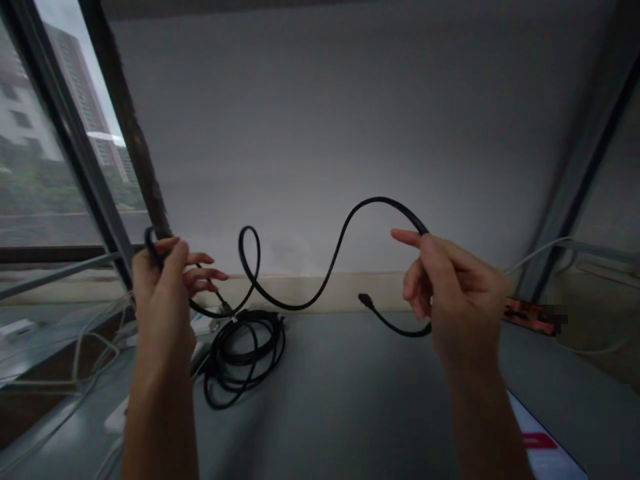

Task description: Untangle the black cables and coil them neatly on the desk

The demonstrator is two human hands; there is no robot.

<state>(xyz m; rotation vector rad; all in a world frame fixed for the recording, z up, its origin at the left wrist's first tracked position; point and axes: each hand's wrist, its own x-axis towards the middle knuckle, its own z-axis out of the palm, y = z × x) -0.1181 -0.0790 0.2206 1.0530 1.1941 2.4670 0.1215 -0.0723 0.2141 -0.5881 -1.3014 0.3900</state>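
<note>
A black cable (330, 270) hangs in the air between my two hands, with a small loop in it toward the left. My left hand (167, 287) pinches the cable between thumb and index finger, its other fingers loosely spread. My right hand (450, 287) grips the cable at the other side, index finger stretched out to the left. From below the right hand a short length comes out, ending in a black connector (366, 301) that points up and left. Behind, a coiled black cable (245, 357) lies on the grey table (340, 407).
White cables (83, 363) run over the table's left side. A pale wall panel (325, 120) stands behind, with a window (60, 120) at the left. An orange-red object (530, 317) lies at the right. A lit screen (543, 440) is at the lower right.
</note>
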